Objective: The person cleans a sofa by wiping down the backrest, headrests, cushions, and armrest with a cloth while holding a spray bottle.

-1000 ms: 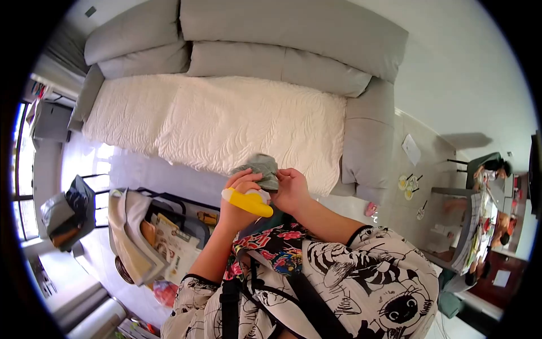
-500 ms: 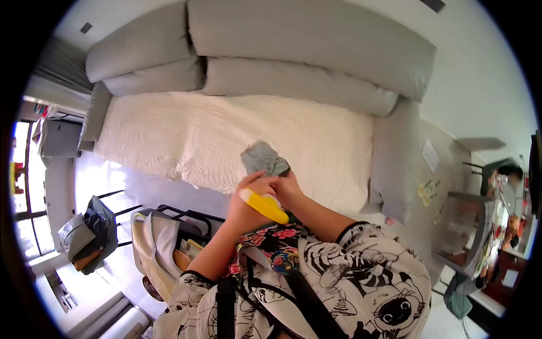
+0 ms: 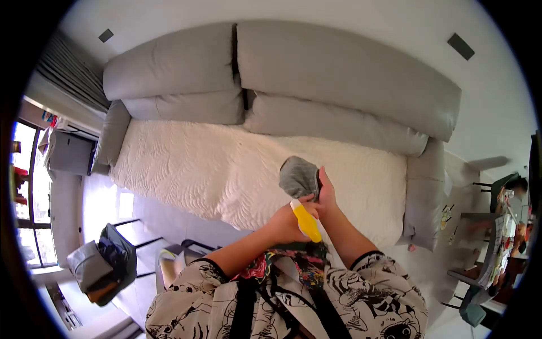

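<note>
A grey cloth item [image 3: 299, 178], bunched into a rounded shape, is held in front of my chest above the cream sofa cover. My right hand [image 3: 327, 192] grips its right side, with the fingers pointing up along it. At its lower edge, the fingers of my left hand [image 3: 293, 221] are pressed against the cloth. A yellow object with a pale end [image 3: 306, 221] lies across the back of my left hand; how it stays there is hidden.
A grey sofa [image 3: 344, 73] with a cream quilted cover [image 3: 186, 164] stands ahead. To the left is a chair piled with clothes [image 3: 104, 265]. At the far right, people sit near a cluttered table [image 3: 505, 243].
The view has swung, so the sofa sits lower and further right. Both hands and the grey cloth have moved right in view, and the cloth now looks rounder.
</note>
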Available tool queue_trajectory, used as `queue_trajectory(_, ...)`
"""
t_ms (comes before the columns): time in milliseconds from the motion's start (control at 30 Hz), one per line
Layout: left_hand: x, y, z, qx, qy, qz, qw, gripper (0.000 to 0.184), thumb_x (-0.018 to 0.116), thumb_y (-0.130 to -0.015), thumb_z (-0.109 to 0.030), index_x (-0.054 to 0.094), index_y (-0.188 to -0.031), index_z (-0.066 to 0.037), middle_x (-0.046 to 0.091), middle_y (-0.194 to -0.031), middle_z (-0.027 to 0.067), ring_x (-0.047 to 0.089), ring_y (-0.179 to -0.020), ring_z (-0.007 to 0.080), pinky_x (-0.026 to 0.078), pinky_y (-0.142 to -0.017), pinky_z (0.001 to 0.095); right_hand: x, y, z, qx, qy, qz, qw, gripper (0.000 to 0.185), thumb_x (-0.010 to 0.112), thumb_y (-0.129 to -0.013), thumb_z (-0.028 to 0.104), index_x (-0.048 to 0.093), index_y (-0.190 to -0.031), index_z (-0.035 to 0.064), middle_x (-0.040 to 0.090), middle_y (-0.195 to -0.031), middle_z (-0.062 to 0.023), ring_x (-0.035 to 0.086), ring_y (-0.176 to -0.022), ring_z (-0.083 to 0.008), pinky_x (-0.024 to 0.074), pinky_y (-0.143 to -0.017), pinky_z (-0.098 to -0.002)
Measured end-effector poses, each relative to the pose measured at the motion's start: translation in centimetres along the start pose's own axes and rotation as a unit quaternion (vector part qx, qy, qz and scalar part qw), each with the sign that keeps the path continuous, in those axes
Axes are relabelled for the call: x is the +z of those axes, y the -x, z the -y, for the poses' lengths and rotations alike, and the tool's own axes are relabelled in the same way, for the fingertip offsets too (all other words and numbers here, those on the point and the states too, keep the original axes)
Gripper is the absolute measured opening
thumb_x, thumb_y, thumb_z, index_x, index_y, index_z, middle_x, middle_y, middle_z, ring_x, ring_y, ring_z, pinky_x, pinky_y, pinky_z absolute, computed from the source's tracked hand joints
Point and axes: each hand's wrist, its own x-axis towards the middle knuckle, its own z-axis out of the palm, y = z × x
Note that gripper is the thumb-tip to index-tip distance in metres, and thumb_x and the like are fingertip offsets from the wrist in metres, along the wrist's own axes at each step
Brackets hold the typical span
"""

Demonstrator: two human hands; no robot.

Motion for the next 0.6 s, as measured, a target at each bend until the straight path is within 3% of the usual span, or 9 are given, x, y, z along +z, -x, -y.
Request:
queue_trajectory(67,-4.3,1.8,0.0,-0.076,-0.125,0.050,0.988,0.038,0.077,-0.064,-0.029,0.055,-0.091,-0.013,0.061,-0.106,0.0030,0.052,-0.116,0.0257,0.018,-0.108,0.0520,1.6,-2.6,-2.2,-0.023,0.017,-0.002,1.000,0.050,0.041,-0.092,0.046,0.055,-0.113,0.0024,0.062,-0.107,-0.0132,0.062,-0.089,-0.0284,0.0506,-0.079,-0.0372)
queue_trajectory(100,-5.7,3.0,1.0,-0.084,-0.120,0.065,0.987,0.043,0.077,-0.064,-0.033,0.055,-0.097,-0.016,0.060,-0.113,0.0013,0.048,-0.121,0.0242,0.010,-0.109,0.0519,1.0,-3.9,-3.0,-0.068,0.005,-0.046,0.997,0.044,0.042,-0.091,0.039,0.055,-0.112,0.0024,0.062,-0.106,-0.0131,0.061,-0.092,-0.0284,0.0488,-0.082,-0.0379)
queue_trajectory(133,-7.7,4.4,1.7,-0.086,-0.117,0.068,0.987,0.043,0.077,-0.064,-0.033,0.055,-0.097,-0.016,0.060,-0.113,0.0013,0.048,-0.121,0.0242,0.010,-0.109,0.0519,1.5,-5.2,-4.2,-0.115,-0.011,-0.089,0.989,0.038,0.044,-0.091,0.033,0.055,-0.111,0.0024,0.062,-0.106,-0.0130,0.059,-0.096,-0.0284,0.0470,-0.085,-0.0385)
queue_trajectory(200,-11.9,6.6,2.6,-0.090,-0.093,0.059,0.990,0.044,0.078,-0.064,-0.031,0.055,-0.099,-0.016,0.060,-0.112,0.0002,0.049,-0.120,0.0229,0.012,-0.109,0.0515,2.5,-7.2,-5.1,-0.125,-0.045,-0.092,0.987,0.034,0.045,-0.088,0.025,0.055,-0.112,0.0036,0.061,-0.108,-0.0120,0.057,-0.101,-0.0280,0.0430,-0.091,-0.0402)
queue_trajectory(333,-18.7,10.5,4.3,-0.170,-0.106,-0.003,0.980,0.046,0.081,-0.058,-0.023,0.056,-0.096,-0.015,0.063,-0.101,0.0018,0.058,-0.104,0.0201,0.027,-0.106,0.0470,3.4,-8.6,-3.7,-0.170,-0.059,-0.130,0.975,0.037,0.045,-0.089,0.029,0.053,-0.117,0.0059,0.058,-0.116,-0.0102,0.055,-0.106,-0.0289,0.0412,-0.094,-0.0420)
queue_trajectory(433,-22.1,13.4,4.7,-0.224,-0.139,-0.078,0.962,0.042,0.079,-0.059,-0.016,0.057,-0.095,-0.013,0.064,-0.095,0.0014,0.059,-0.099,0.0214,0.029,-0.104,0.0495,3.3,-8.5,-1.7,-0.208,-0.031,-0.088,0.974,0.043,0.042,-0.091,0.038,0.051,-0.120,0.0065,0.057,-0.118,-0.0106,0.053,-0.106,-0.0316,0.0422,-0.092,-0.0457)
queue_trajectory(533,-24.3,15.9,3.7,-0.234,-0.189,-0.178,0.937,0.043,0.079,-0.059,-0.013,0.057,-0.096,-0.012,0.063,-0.094,0.0023,0.060,-0.097,0.0222,0.029,-0.105,0.0473,1.8,-9.6,-0.2,-0.227,-0.020,-0.069,0.971,0.046,0.038,-0.090,0.037,0.049,-0.123,0.0061,0.053,-0.124,-0.0108,0.051,-0.111,-0.0320,0.0412,-0.093,-0.0467)
queue_trajectory(567,-24.9,16.8,2.8,-0.223,-0.237,-0.206,0.923,0.040,0.077,-0.061,-0.009,0.056,-0.095,-0.009,0.063,-0.093,0.0051,0.061,-0.091,0.0204,0.039,-0.098,0.0412,1.1,-9.5,-0.4,-0.215,-0.028,-0.072,0.974,0.046,0.038,-0.090,0.037,0.049,-0.123,0.0061,0.053,-0.124,-0.0108,0.051,-0.111,-0.0320,0.0412,-0.093,-0.0467)
queue_trajectory(600,-25.4,17.9,2.3,-0.233,-0.239,-0.211,0.919,0.040,0.077,-0.061,-0.009,0.056,-0.095,-0.009,0.063,-0.093,0.0051,0.061,-0.091,0.0204,0.039,-0.098,0.0412,0.4,-9.7,-0.2,-0.210,-0.022,-0.057,0.976,0.047,0.037,-0.091,0.038,0.048,-0.124,0.0065,0.053,-0.124,-0.0106,0.051,-0.110,-0.0320,0.0414,-0.092,-0.0468)
